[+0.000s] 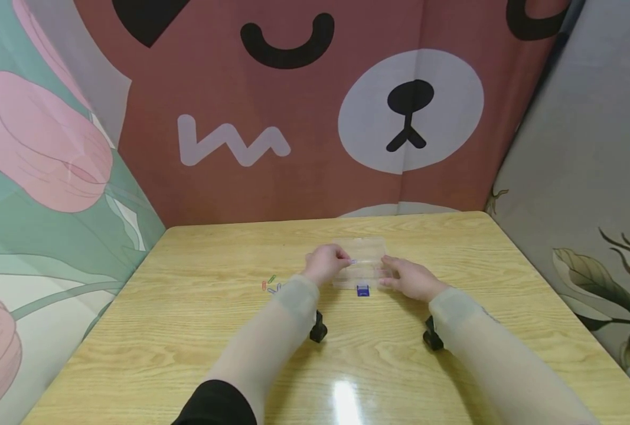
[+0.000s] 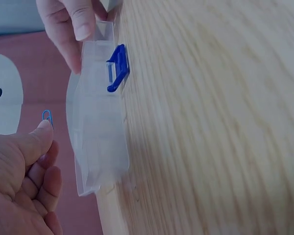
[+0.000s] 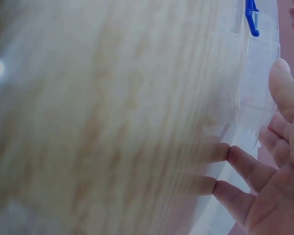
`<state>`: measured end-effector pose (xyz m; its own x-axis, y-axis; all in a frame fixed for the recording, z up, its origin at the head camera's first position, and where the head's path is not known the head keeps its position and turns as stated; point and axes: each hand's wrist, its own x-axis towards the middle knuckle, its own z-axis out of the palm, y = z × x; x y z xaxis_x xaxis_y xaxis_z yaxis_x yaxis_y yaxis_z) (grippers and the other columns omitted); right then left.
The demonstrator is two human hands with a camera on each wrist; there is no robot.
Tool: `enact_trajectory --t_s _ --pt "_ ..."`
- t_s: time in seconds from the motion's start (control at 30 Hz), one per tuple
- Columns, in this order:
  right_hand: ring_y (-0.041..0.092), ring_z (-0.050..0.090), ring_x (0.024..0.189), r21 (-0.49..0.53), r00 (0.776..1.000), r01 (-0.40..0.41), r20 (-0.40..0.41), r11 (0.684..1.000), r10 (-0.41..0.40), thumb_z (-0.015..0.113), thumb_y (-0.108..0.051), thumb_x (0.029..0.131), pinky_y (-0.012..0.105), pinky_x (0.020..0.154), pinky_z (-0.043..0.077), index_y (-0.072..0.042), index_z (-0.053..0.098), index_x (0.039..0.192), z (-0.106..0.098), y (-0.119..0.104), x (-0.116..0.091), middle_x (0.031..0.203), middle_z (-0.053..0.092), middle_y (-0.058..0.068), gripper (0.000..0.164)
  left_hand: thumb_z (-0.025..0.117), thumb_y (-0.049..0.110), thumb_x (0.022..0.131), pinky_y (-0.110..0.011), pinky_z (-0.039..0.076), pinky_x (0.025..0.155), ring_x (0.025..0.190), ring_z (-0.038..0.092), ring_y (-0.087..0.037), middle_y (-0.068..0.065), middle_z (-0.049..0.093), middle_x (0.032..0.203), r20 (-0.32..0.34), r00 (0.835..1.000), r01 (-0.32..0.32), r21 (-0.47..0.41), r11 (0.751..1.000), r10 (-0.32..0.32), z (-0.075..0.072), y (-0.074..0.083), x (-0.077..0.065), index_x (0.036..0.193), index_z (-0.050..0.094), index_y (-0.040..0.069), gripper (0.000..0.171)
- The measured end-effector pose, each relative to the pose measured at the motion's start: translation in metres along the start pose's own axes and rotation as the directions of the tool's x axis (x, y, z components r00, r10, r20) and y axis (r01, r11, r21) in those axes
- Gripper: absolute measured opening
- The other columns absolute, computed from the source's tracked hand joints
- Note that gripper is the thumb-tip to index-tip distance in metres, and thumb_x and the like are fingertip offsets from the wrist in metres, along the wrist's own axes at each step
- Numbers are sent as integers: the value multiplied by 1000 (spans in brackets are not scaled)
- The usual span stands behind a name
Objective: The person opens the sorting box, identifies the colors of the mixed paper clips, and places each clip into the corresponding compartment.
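A clear plastic box point(image 1: 354, 275) with a blue latch point(image 1: 363, 290) at its front lies on the table; its lid point(image 1: 359, 243) appears folded back. My left hand point(image 1: 326, 263) is over the box's left part. Between its thumb and fingertip it pinches a blue paper clip point(image 2: 47, 116), held up apart from the box in the left wrist view. At the box's right end, my right hand point(image 1: 411, 278) holds the box with thumb in front and fingers round the end. Two of its fingertips point(image 3: 227, 152) touch the tabletop in the right wrist view.
Left of the box, a red paper clip point(image 1: 264, 285), a green one point(image 1: 272, 279) and blue ones point(image 1: 271, 290) lie loose on the wooden table point(image 1: 187, 330), partly beside my left forearm. A printed cloth point(image 1: 214, 195) hangs behind the table's back edge.
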<state>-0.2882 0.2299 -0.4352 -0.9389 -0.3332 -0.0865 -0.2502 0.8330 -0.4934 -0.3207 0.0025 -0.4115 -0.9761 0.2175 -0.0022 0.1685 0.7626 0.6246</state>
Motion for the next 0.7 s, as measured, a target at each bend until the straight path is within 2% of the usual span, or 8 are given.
enact_trajectory --t_s 0.23,0.43,0.7 --pt "38 27 139 -8 1000 7 0 1000 -7 59 -38 96 55 110 22 -3 30 150 1 1 1 153 31 14 70 70 33 89 -50 25 100 73 55 -11 12 62 75 3 1000 -22 27 999 22 8 6 4 78 70 20 16" --pt "39 29 138 -12 999 31 -15 999 -31 58 -36 96 55 109 23 -1 31 149 1 1 1 152 33 16 69 69 32 89 -48 25 99 72 55 -10 12 62 73 12 1000 -24 36 999 23 12 8 6 78 70 20 16" --pt "38 28 139 10 1000 13 -4 1000 -13 59 -36 96 55 109 23 -3 30 149 1 2 1 153 31 14 69 69 32 90 -47 25 98 70 55 -11 11 63 74 14 999 -30 48 998 29 17 8 9 79 70 20 16"
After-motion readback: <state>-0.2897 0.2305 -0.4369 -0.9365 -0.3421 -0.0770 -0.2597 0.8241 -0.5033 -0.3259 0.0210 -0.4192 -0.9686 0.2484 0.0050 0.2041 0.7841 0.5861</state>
